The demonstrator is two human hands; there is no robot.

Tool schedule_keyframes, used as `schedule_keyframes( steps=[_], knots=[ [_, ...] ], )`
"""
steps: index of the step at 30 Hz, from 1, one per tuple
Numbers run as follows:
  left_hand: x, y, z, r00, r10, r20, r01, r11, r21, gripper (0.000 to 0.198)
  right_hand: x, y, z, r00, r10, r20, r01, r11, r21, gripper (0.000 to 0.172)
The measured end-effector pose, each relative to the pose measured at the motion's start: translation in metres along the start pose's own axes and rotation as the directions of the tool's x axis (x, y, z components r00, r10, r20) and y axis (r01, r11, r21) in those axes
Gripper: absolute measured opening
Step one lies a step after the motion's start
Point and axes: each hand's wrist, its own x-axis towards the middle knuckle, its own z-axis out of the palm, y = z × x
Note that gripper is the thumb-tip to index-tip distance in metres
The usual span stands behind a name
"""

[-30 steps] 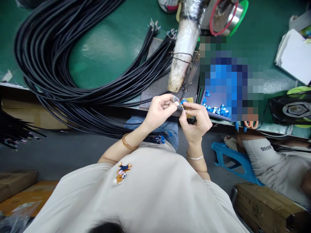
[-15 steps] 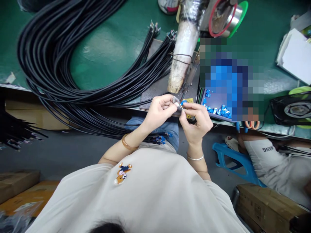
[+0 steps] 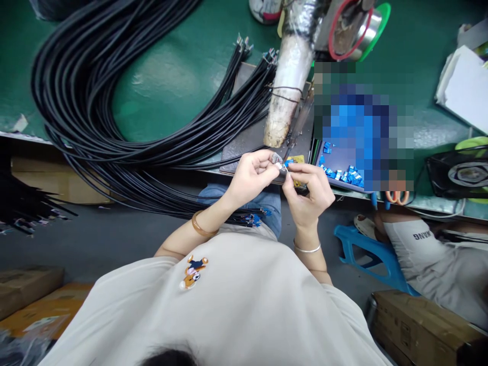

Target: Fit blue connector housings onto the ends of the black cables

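Observation:
In front of my body my left hand (image 3: 252,178) is closed in a pinch on the stripped end of a black cable, whose length seems to run off leftward behind the fingers. My right hand (image 3: 310,190) pinches a thin pale wire (image 3: 286,168) between thumb and forefinger at that end. A small blue connector (image 3: 290,162) shows beside the right fingertips; whether they touch it I cannot tell. Behind the hands, a yellow block (image 3: 299,162) sits at the table edge. Finished-looking cable ends with blue connectors (image 3: 253,219) lie across my lap.
A thick bundle of black cables (image 3: 152,145) curves over the green table (image 3: 152,86). A plastic-wrapped machine part (image 3: 287,81) hangs just beyond my hands. At right are a tray (image 3: 343,184) with blue connectors, orange-handled scissors (image 3: 397,197), a fan (image 3: 457,173) and a seated person (image 3: 419,244).
Both hands keep nearly the same place and grip, with only tiny fingertip motion at the wire. The whole view has shifted slightly.

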Motion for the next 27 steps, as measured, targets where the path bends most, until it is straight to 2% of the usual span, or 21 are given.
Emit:
schedule_keyframes(
  steps=[6, 10, 14, 16, 19, 22, 25, 27],
  knots=[
    [0.001, 0.002, -0.002, 1.000, -0.004, 0.023, 0.004, 1.000, 0.021, 0.011, -0.001, -0.001, -0.001, 0.999, -0.050, -0.001, 0.050, 0.998, -0.037, 0.020],
    [0.002, -0.001, -0.004, 0.996, -0.073, 0.058, 0.072, 0.997, 0.011, 0.010, -0.003, 0.001, -0.002, 0.991, -0.124, 0.046, 0.128, 0.987, -0.094, 0.022],
    [-0.002, -0.002, -0.004, 0.987, -0.135, 0.086, 0.130, 0.990, 0.056, 0.009, -0.001, 0.001, -0.007, 0.996, -0.093, 0.005, 0.093, 0.989, -0.112, 0.019],
    [-0.005, -0.002, -0.005, 0.985, -0.134, 0.105, 0.124, 0.988, 0.091, 0.009, 0.002, -0.002, -0.009, 1.000, -0.021, -0.007, 0.020, 0.996, -0.092, 0.017],
    [-0.008, -0.002, -0.007, 0.983, -0.127, 0.134, 0.112, 0.987, 0.119, 0.008, 0.003, -0.009, -0.010, 0.985, 0.156, 0.074, -0.158, 0.987, 0.018, 0.011],
    [-0.011, -0.001, -0.008, 0.986, -0.134, 0.103, 0.125, 0.988, 0.090, 0.007, 0.002, -0.014, -0.010, 0.939, 0.327, 0.104, -0.338, 0.933, 0.126, 0.004],
    [-0.014, 0.001, -0.009, 0.991, -0.119, 0.057, 0.117, 0.993, 0.024, 0.012, 0.000, -0.015, -0.011, 0.867, 0.471, 0.166, -0.499, 0.831, 0.247, 0.010],
    [-0.016, 0.001, -0.010, 0.991, -0.120, 0.066, 0.120, 0.993, -0.008, 0.014, 0.000, -0.015, -0.013, 0.827, 0.506, 0.243, -0.560, 0.775, 0.292, 0.014]
  ],
)
